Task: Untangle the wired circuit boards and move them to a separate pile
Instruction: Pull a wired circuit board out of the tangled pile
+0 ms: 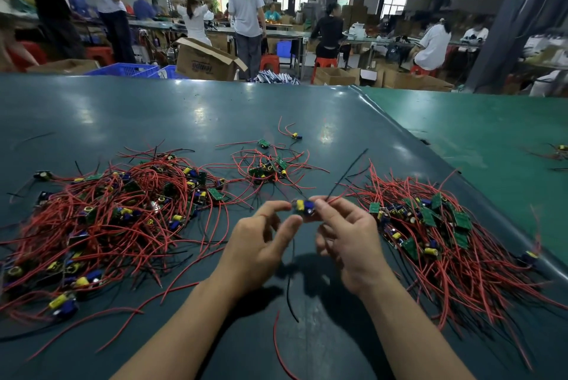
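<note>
1. Above the green table (190, 109), between two heaps of red wire, both hands hold one small board (304, 206) – blue and yellow parts on it, blurred, so the detail is hard to read.
2. Right hand (347, 238): thumb and forefinger pinch the board's right end, where its red and black leads run up and away to the right. The other fingers curl loosely below.
3. Left hand (261, 241): forefinger and thumb meet the board's left end. Whether it truly pinches or only steadies I cannot tell for sure; the fingertips look closed on it.
4. Left pile (101, 219) is the big tangle – boards buried in looping wire. Right pile (430, 232) looks combed, its wires mostly fanned one way, so I judge it the sorted heap.
5. A small cluster (267, 169) lies beyond the hands, and two stray boards sit further back. A loose black wire (290, 296) trails down under the hands.
6. Step in hand, as I read it: this board is lifted clear of the tangle and its leads are being straightened before it goes over.
7. Next move calls for a check that no lead is snagged on the left pile, then a short carry right, laying the board with wires running the same way as the rest.
8. Risk: the leads already cross the right pile's edge and could hook a neighbour.
</note>
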The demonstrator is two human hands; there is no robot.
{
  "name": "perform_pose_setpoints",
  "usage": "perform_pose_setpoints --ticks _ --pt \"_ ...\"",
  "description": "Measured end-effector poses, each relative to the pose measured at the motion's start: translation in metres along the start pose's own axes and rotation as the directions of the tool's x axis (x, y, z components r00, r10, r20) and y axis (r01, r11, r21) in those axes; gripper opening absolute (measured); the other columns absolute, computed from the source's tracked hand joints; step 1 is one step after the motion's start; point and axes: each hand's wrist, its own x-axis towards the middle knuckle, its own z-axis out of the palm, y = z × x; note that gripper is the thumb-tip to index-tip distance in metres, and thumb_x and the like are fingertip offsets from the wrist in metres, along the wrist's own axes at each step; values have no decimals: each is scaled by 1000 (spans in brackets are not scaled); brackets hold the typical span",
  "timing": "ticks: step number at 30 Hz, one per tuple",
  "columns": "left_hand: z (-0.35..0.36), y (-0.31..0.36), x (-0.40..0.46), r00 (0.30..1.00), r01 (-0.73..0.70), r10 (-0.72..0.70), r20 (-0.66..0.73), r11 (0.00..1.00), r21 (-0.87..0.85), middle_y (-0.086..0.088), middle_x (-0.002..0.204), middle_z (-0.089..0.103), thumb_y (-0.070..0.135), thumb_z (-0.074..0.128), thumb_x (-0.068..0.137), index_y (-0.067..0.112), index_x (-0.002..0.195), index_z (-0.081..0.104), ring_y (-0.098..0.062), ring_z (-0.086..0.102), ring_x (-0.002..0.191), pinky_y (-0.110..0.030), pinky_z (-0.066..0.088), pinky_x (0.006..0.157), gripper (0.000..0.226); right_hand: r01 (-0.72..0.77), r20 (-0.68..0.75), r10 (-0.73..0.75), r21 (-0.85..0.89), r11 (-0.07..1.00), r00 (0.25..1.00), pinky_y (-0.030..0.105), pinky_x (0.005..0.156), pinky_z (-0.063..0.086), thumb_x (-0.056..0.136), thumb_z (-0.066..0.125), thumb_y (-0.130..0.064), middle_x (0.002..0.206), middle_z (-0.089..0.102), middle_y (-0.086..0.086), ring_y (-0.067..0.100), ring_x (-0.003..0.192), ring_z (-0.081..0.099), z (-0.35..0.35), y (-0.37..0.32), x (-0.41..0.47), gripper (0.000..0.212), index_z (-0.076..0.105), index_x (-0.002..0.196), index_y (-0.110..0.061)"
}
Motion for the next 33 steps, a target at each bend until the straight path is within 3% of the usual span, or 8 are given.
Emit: perform_pose_setpoints --ticks 3,5,8,13,19,25,28,33 --pt "-1 4 3 995 36 -55 -83 976 -215 3 67 69 34 67 89 18 94 68 -14 64 60 -28 50 57 17 27 -2 -28 -171 985 1000 20 37 38 90 67 -11 78 73 14 13 38 48 4 5 -1 7 69 90 -5" --pt "0 5 3 996 65 -81 -33 941 -331 7 70 70 25 70 85 16 92 70 -6 64 62 -17 48 58 12 76 -13 -80 -195 978 997 17 34 34 90 67 -11 74 73 13 10 35 46 5 5 -2 5 69 88 -6" --pt "-1 7 2 986 162 -158 49 864 -477 -3 69 67 20 74 81 9 92 67 -9 55 51 -17 43 48 17 166 -1 -172 -256 952 985 14 34 33 90 68 -13 73 74 10 4 34 47 3 4 -3 8 69 82 -10" --pt "-2 4 6 972 197 -234 5 806 -558 -6 61 66 6 68 87 4 84 65 -16 42 48 -24 33 45 5 160 -117 -187 -211 964 975 18 35 33 90 68 -20 78 75 7 11 33 42 4 5 2 20 74 72 -14" --pt "-7 1 7 980 150 -195 -27 829 -539 -6 64 68 5 70 85 2 84 67 -16 45 54 -20 38 50 4 108 -441 -58 89 990 896 15 36 30 90 69 -15 72 74 6 7 35 38 -13 -2 14 18 71 73 -9" --pt "-7 5 5 980 171 -197 12 815 -553 -7 63 67 11 71 82 5 81 67 -18 44 56 -20 37 50 7 81 -412 25 239 968 911 15 32 23 93 63 -12 63 69 4 4 31 31 -14 -3 15 18 68 76 -6" --pt "-9 4 5 979 177 -203 16 810 -559 -7 63 67 15 77 78 5 80 67 -19 45 58 -19 38 50 15 93 -458 0 179 979 889 14 34 24 91 67 -11 64 71 7 5 31 31 -14 -2 16 17 68 74 -9" --pt "-12 0 7 974 175 -226 -26 820 -544 -10 65 68 14 77 79 5 80 69 -19 47 60 -20 40 53 12 108 -514 -39 105 989 857 15 34 25 92 66 -11 69 73 12 8 30 36 -15 3 17 5 61 90 -11"
